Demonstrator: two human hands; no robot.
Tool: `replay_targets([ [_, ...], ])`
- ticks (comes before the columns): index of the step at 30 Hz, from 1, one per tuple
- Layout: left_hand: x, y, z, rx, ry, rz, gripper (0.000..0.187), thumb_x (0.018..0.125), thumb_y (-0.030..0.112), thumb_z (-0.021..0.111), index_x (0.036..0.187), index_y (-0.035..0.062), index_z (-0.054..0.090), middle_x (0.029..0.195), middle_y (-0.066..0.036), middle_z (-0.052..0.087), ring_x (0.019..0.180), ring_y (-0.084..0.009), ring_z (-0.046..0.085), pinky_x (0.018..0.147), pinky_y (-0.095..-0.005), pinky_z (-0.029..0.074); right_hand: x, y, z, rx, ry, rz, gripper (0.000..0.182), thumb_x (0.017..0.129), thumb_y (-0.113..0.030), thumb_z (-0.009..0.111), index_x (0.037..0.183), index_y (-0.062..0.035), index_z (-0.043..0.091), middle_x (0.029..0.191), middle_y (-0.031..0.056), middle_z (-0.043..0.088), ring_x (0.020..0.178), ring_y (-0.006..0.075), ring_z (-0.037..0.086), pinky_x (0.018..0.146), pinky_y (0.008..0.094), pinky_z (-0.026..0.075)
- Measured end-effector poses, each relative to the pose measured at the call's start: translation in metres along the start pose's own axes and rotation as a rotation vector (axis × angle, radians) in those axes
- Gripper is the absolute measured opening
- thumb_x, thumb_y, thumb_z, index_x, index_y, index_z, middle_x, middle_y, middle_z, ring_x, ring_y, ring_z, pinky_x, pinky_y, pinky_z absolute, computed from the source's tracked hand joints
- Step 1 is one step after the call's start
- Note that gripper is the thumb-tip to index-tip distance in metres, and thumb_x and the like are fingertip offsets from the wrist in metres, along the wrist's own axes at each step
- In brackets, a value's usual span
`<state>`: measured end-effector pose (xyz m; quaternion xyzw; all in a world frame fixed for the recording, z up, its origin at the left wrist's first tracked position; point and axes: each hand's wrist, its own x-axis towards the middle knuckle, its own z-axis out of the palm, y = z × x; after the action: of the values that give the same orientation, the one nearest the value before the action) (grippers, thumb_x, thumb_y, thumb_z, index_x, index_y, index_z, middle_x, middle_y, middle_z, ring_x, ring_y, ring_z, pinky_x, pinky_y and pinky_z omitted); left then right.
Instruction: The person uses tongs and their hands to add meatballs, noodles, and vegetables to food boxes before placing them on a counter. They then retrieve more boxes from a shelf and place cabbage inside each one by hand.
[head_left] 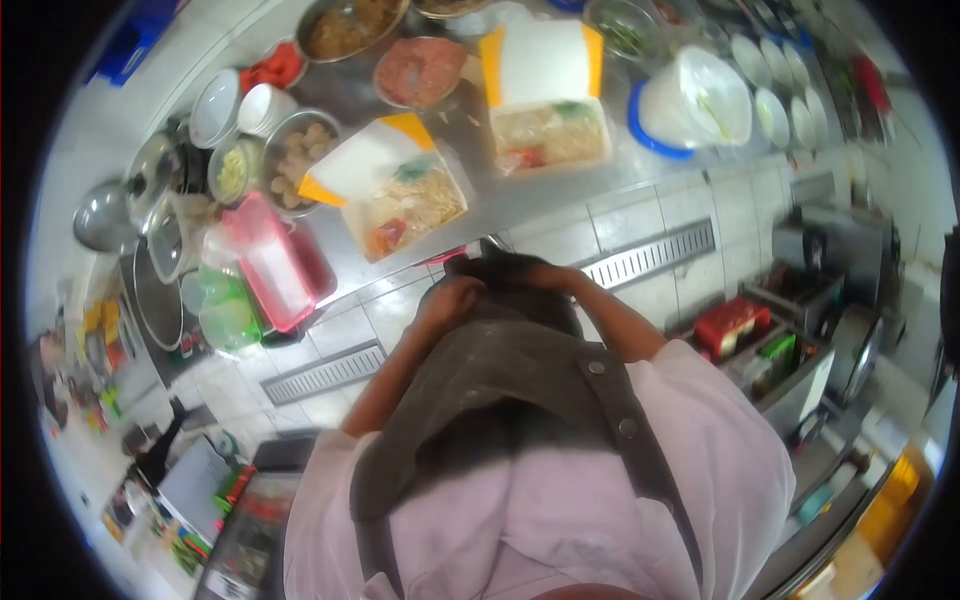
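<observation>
Both my hands are at the lower front of my dark apron [480, 360], close to the steel counter's edge. My left hand [462, 297] and my right hand [545, 278] bend in toward the cloth, a short way apart. Their fingers are blurred and partly hidden, so what they hold cannot be made out. Just beyond them on the counter [560, 195], two open takeaway boxes with yellow-edged lids hold noodles and small packets: one box [420, 205] is tilted at the left, the other [555, 135] stands farther back.
At the left are a pink tray [270, 265], a bowl of round brown items [300, 155] and stacked white bowls [265, 108]. Minced meat [420, 72] lies behind. A white tub [695, 100] and small dishes [770, 115] stand at the right. Floor drains run below.
</observation>
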<state>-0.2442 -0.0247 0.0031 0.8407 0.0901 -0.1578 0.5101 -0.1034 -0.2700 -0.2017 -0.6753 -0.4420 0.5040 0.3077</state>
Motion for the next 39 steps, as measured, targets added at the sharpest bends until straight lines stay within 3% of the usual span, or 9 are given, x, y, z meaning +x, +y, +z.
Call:
replay_targets([
  [9,-0.063,-0.098,-0.032,-0.404,0.6,0.003,0.017,0.088,0.002,0.049,0.096,-0.0023,0.063,0.082,-0.005,0.059,0.068,-0.0096,0.053,0.061,-0.0248,0.044,0.009,-0.204,-0.082,0.496,0.779,0.096,0.027,0.099,-0.028,0.058,0.096,-0.0023,0.067,0.08,0.0097,0.066,0.077,0.0104,0.065,0.063,0.029,0.051],
  [14,-0.033,-0.063,-0.09,-0.442,1.21,0.045,0.018,0.095,0.014,0.054,0.102,-0.0014,0.058,0.09,-0.007,0.059,0.082,-0.0161,0.057,0.077,-0.0305,0.047,0.078,-0.222,-0.108,0.367,0.831,0.025,0.028,0.098,-0.027,0.057,0.093,-0.0005,0.064,0.082,0.0165,0.068,0.077,0.0276,0.066,0.068,0.039,0.051],
  [19,0.031,-0.125,-0.118,-0.166,0.84,0.037,0.047,0.083,0.017,0.072,0.126,0.0025,0.059,0.12,-0.016,0.06,0.099,-0.0264,0.064,0.087,-0.035,0.051,0.1,-0.202,-0.098,-0.093,0.856,-0.014,0.018,0.089,-0.017,0.055,0.083,-0.0008,0.061,0.079,0.0234,0.063,0.077,0.043,0.062,0.069,0.0498,0.047],
  [23,0.014,-0.047,-0.112,-1.181,0.708,0.306,0.038,0.099,0.013,0.055,0.136,0.0043,0.046,0.103,-0.012,0.066,0.077,-0.022,0.068,0.064,-0.0342,0.058,0.09,-0.197,-0.084,-0.146,0.841,-0.055,0.013,0.084,-0.013,0.059,0.078,-0.0018,0.061,0.076,0.0231,0.062,0.073,0.0423,0.061,0.067,0.0489,0.047],
  [28,-0.006,-0.064,-0.097,-0.402,0.629,0.272,0.058,0.079,0.001,0.052,0.137,0.0035,0.048,0.129,-0.015,0.057,0.118,-0.0298,0.058,0.098,-0.04,0.05,0.05,-0.216,-0.099,-0.132,0.737,-0.133,0.011,0.082,-0.011,0.062,0.076,-0.0018,0.059,0.073,0.0221,0.059,0.068,0.0408,0.059,0.062,0.046,0.046],
  [29,-0.019,-0.013,-0.11,-1.369,0.42,0.162,0.058,0.079,0.006,0.053,0.137,0.0021,0.048,0.128,-0.014,0.058,0.119,-0.0292,0.058,0.1,-0.0398,0.048,0.041,-0.23,-0.106,-0.148,0.683,-0.147,0.011,0.083,-0.01,0.062,0.076,-0.0019,0.058,0.073,0.022,0.059,0.068,0.0401,0.06,0.061,0.0455,0.046],
  [32,-0.011,-0.062,-0.083,-1.01,0.627,0.137,0.054,0.081,0.017,0.052,0.134,0.0029,0.049,0.128,-0.014,0.058,0.12,-0.0295,0.057,0.104,-0.0421,0.045,0.025,-0.261,-0.138,-0.153,0.639,-0.21,0.013,0.084,-0.012,0.061,0.077,-0.0015,0.059,0.073,0.0215,0.06,0.069,0.0397,0.061,0.061,0.046,0.046],
  [34,-0.011,0.001,-0.105,-1.715,0.529,0.001,0.054,0.081,0.018,0.052,0.133,0.0033,0.049,0.13,-0.014,0.057,0.12,-0.0312,0.057,0.104,-0.0435,0.045,0.027,-0.283,-0.183,-0.212,0.591,-0.251,0.014,0.085,-0.014,0.06,0.078,-0.0013,0.059,0.073,0.0212,0.06,0.07,0.0398,0.061,0.062,0.0461,0.047],
  [39,0.066,0.056,-0.178,-0.828,0.816,0.215,0.056,0.087,0.03,0.054,0.135,0.0017,0.046,0.132,-0.019,0.056,0.118,-0.0321,0.058,0.102,-0.046,0.048,0.076,-0.372,-0.352,-0.394,0.534,-0.401,0.022,0.089,-0.02,0.056,0.081,-0.0003,0.061,0.078,0.0207,0.064,0.076,0.0394,0.064,0.069,0.0488,0.051],
])
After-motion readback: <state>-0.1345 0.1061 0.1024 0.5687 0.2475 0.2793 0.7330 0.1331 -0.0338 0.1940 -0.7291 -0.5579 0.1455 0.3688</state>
